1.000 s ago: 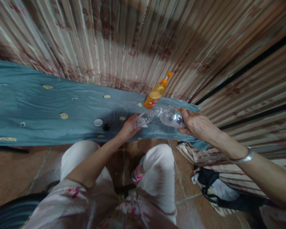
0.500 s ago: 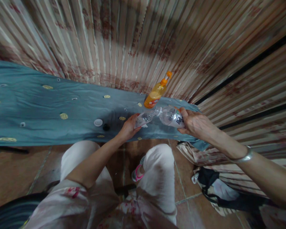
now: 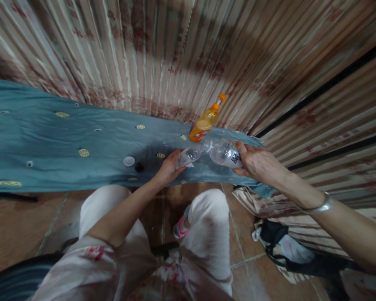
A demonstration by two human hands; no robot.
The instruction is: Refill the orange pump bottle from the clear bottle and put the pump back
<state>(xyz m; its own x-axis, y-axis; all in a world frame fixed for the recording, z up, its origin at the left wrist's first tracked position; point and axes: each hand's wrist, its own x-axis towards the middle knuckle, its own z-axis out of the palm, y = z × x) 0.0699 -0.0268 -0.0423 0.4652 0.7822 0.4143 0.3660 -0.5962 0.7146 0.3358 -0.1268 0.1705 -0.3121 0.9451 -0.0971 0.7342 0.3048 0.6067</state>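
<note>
Clear plastic: two bottles are held mouth to mouth above the table's front edge. The smaller clear bottle [image 3: 190,155] is gripped by the left hand [image 3: 170,167], fingers wrapped round its lower body, neck angled up to the right. The larger clear bottle [image 3: 224,153] is tipped on its side, closed round at the base end by the right hand [image 3: 257,164], its mouth met with the smaller one's neck; whether liquid is passing cannot be told.

Against the frames of a second and half a second ago, almost nothing is altered: both grips and the tilt are unchanged, so the hold is judged steady, a pour likely under way.

Behind the bottles, an orange drink bottle [image 3: 206,121] is stood upright. On the blue-grey cloth [image 3: 50,142], a white cap [image 3: 129,161] and a dark cap [image 3: 139,167] are lying left of the left hand, close together. A striped curtain [image 3: 163,54] is hung behind.
</note>
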